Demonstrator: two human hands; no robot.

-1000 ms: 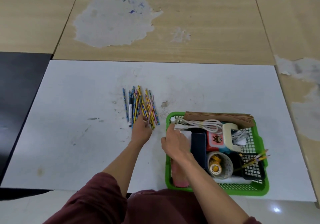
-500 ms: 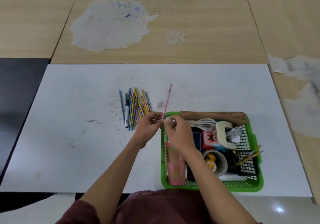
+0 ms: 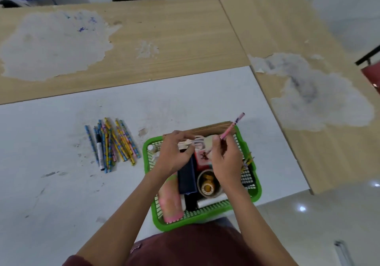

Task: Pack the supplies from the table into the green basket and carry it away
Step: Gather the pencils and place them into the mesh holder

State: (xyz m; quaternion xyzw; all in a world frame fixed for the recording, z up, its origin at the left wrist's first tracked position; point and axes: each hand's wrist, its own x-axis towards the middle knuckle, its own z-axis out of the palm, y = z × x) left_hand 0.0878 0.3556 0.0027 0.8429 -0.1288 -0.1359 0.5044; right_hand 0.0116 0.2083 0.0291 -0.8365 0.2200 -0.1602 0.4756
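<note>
Most supplies packed; pencils left

My right hand (image 3: pixel 226 158) pinches one pink pencil (image 3: pixel 232 125) over the green basket (image 3: pixel 185 222) at the table's (image 3: pixel 61 193) 5 o'clock; my left hand (image 3: pixel 174 152) curls above its contents, grip unclear; the pencil pile (image 3: pixel 112 142) lies unpacked at the basket's 9 o'clock; carrying not begun.

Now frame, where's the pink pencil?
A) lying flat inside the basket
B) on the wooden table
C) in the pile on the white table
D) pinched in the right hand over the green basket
D: the right hand pinches the pink pencil above the green basket, apart from the pencil pile on the table.
</note>
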